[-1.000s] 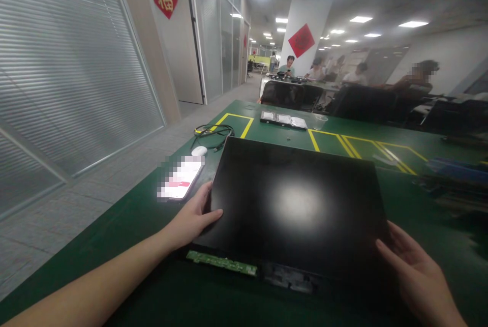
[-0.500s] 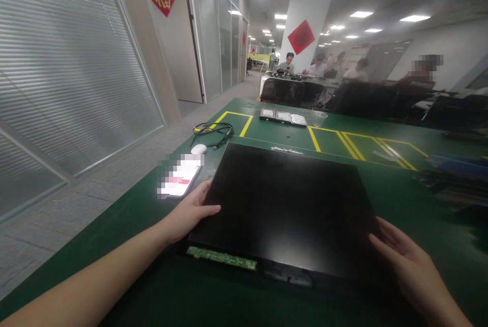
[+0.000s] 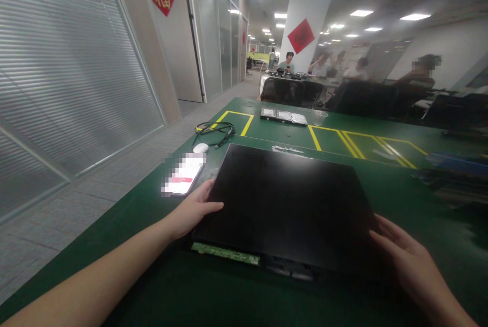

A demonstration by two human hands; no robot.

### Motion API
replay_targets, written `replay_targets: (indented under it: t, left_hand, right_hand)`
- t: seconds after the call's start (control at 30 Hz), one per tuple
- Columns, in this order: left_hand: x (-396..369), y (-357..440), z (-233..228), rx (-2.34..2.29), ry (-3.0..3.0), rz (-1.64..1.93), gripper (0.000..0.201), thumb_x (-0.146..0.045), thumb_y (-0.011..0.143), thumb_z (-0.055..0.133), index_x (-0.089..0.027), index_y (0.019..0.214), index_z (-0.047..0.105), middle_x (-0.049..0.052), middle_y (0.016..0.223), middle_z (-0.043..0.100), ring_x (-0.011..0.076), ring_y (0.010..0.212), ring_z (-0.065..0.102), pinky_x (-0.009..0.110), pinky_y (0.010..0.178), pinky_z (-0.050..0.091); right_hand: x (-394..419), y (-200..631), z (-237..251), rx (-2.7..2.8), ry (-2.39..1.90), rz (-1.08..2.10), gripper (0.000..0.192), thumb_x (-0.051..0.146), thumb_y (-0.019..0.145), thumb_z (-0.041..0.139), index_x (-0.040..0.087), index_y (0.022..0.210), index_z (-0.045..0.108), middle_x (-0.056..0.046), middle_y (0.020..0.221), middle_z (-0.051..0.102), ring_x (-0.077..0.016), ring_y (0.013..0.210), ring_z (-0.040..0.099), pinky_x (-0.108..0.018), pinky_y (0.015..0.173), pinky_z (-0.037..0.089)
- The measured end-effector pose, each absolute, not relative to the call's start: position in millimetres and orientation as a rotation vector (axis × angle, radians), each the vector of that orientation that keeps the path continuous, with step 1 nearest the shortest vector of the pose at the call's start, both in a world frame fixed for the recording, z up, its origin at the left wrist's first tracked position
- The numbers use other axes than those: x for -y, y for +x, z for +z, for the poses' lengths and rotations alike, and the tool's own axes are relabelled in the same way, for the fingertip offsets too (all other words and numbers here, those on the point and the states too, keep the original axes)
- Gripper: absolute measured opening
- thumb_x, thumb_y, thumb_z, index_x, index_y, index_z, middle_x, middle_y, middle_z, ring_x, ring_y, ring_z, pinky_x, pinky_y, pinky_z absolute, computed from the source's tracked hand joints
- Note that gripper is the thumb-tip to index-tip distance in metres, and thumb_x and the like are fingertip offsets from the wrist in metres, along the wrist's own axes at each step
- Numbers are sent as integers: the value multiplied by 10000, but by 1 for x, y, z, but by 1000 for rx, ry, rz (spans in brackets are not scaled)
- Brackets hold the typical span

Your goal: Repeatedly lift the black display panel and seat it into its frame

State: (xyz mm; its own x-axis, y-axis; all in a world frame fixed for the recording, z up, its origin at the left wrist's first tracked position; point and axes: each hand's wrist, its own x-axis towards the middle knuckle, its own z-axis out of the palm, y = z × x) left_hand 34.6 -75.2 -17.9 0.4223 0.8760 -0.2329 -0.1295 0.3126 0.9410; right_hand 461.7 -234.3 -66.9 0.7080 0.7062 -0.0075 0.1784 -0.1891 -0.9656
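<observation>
A dark, flat LCD panel (image 3: 290, 200) lies face up before me, its glossy surface catching a little light. A narrow green circuit board (image 3: 224, 254) shows along its near edge, with dark flat parts beside it. My left hand (image 3: 196, 210) grips the panel's left edge, thumb on top and fingers at the side. At the right edge, my right hand (image 3: 404, 248) holds the panel with the thumb on the near side; its fingertips are partly hidden. Whether the panel touches the table underneath is hard to see.
On the green table (image 3: 125, 235), a lit phone (image 3: 185, 177), a white mouse-like object (image 3: 200, 148) and a coiled black cable (image 3: 215, 134) lie at left. Several hard drives (image 3: 283, 116) and a clear plastic cup (image 3: 319, 117) stand farther back. Yellow tape marks the surface. People sit beyond.
The panel's near edge has shifted slightly away from me and its tilt has changed a little, moving the reflection to the far edge. Both hands keep their hold.
</observation>
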Motion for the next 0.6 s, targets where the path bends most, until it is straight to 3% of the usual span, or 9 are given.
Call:
replay_targets:
  t: [0.4, 0.6]
  left_hand:
    - [76, 34, -15, -909, 1025, 790, 601, -156, 736, 770, -196, 1294, 553, 142, 1432, 619, 359, 1298, 577, 469, 1051, 478]
    - [78, 35, -12, -907, 1021, 773, 590, -164, 781, 741, -192, 1325, 515, 134, 1425, 626, 339, 1259, 612, 449, 1022, 503]
  right_hand:
    - [235, 460, -64, 792, -1755, 520, 554, 477, 678, 758, 272, 1189, 701, -58, 1191, 752, -345, 1222, 622, -476, 1024, 530]
    - [235, 453, -59, 714, -1817, 540, 630, 521, 636, 765, 259, 1202, 678, -81, 1282, 708, -353, 1294, 559, -475, 1089, 468]
